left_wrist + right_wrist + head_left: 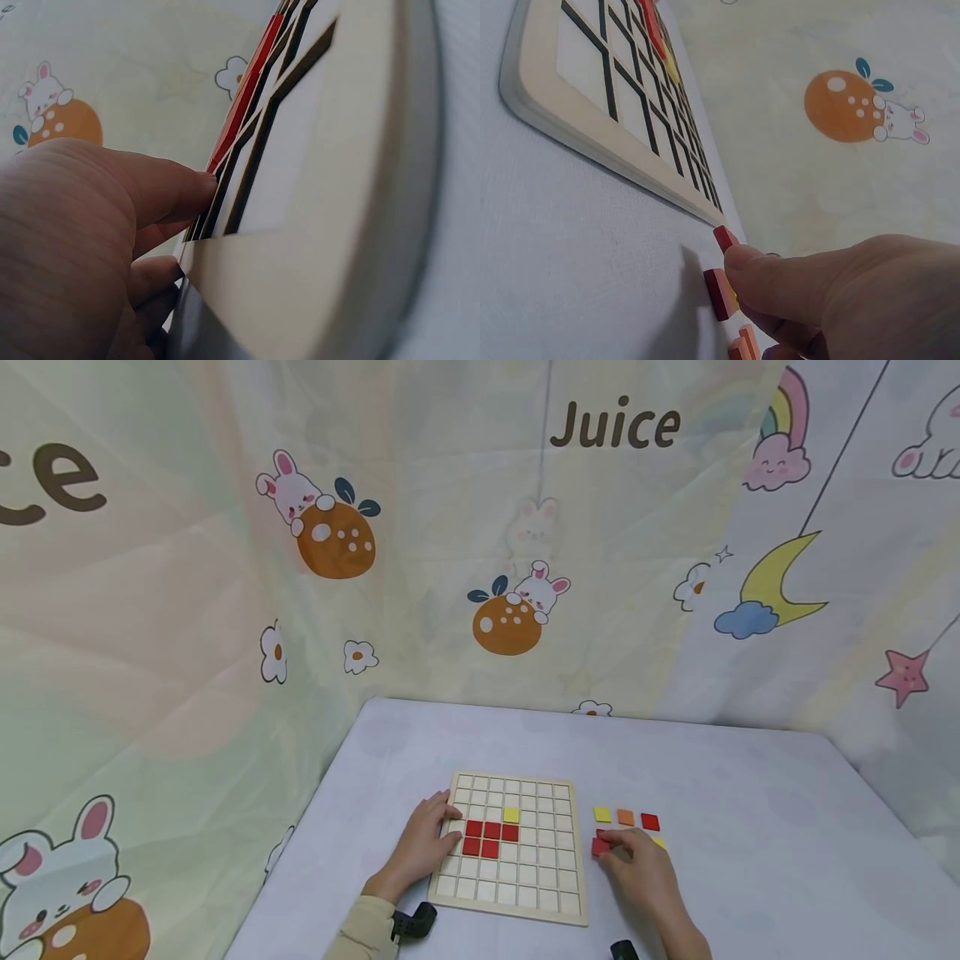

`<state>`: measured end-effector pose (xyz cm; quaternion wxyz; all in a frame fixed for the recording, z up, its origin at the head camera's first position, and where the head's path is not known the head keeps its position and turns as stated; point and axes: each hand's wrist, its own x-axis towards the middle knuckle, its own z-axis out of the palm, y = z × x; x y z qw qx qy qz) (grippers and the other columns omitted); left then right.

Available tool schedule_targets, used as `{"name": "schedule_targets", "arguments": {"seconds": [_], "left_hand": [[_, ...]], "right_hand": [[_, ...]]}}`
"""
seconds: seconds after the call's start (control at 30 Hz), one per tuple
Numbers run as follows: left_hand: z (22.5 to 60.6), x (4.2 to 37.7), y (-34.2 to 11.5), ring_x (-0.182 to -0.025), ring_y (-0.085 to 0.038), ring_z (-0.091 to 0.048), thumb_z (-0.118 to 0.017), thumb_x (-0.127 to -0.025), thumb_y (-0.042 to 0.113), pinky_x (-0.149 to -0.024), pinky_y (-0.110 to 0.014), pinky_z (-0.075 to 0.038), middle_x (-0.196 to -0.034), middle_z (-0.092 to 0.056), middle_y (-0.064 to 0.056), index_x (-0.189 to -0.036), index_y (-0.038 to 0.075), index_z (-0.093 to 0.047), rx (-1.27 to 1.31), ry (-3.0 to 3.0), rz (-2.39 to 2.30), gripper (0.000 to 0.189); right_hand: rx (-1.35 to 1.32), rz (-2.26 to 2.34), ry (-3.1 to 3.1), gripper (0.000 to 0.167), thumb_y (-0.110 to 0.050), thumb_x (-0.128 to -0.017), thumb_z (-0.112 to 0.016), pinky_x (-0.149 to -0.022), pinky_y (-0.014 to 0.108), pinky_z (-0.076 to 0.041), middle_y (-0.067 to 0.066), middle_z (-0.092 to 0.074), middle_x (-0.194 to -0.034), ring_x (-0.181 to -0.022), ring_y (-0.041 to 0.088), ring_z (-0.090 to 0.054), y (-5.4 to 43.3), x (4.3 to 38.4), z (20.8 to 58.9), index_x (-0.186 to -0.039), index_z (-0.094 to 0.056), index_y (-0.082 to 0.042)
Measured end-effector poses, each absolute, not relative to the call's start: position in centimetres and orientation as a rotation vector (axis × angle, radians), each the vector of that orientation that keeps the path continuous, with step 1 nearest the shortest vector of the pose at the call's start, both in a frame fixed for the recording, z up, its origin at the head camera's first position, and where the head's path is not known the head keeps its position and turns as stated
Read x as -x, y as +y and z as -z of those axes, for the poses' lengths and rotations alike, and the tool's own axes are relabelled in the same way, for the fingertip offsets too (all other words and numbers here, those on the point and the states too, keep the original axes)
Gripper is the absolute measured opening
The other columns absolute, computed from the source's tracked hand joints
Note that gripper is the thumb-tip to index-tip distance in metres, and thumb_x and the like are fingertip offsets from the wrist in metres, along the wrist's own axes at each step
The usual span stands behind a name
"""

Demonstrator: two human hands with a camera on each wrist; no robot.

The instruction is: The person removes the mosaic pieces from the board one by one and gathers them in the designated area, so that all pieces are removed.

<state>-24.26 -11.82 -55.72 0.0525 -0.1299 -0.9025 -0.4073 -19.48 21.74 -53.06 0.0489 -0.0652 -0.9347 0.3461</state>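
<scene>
A pale wooden grid board (581,860) lies on the table. Red tiles (492,831) fill several of its cells, and one yellow tile (511,815) sits just above them. My left hand (420,839) rests on the board's left edge, its thumb over the grid and its other fingers by the rim. Off the board's right side, my right hand (643,870) pinches a small red tile (724,238) between thumb and fingertip. Close below that tile, in the right wrist view, stands another red tile (718,294). The right fingers partly cover the loose tiles beneath them.
Right of the board, a loose yellow tile (602,814), an orange tile (626,817) and a red tile (650,822) lie in a row. Another yellow piece (659,842) peeks out behind the right hand. A white cloth covers the table (750,827), and a printed curtain (450,485) hangs behind.
</scene>
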Motion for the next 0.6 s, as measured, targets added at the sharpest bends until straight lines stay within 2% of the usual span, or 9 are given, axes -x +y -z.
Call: {"name": "schedule_targets", "arguments": {"seconds": [0.3,0.6], "left_hand": [[55.7,24.3,-11.9,-0.141,-0.037,-0.032,-0.07,-0.086,0.01,-0.12,-0.051,-0.021,-0.149,-0.042,-0.018,-0.104,0.012,-0.064,0.4,-2.737,1.246,0.018],[55.9,24.3,-11.9,-0.142,-0.037,-0.032,-0.069,-0.087,0.012,-0.12,-0.05,-0.021,-0.15,-0.041,-0.018,-0.105,0.013,-0.063,0.403,-2.744,1.239,0.018]], "right_hand": [[0.2,-1.024,-2.858,0.033,-0.007,-0.082,-0.076,-0.097,0.056,-0.05,0.011,-0.066,-0.112,-0.111,0.032,-0.058,22.5,19.2,53.4,-0.114,-0.07,-0.006],[0.199,-1.029,-2.896,0.027,-0.006,-0.081,-0.076,-0.09,0.052,-0.052,0.007,-0.067,-0.104,-0.099,0.027,-0.058,22.9,18.9,53.3,-0.107,-0.071,-0.008]]}}
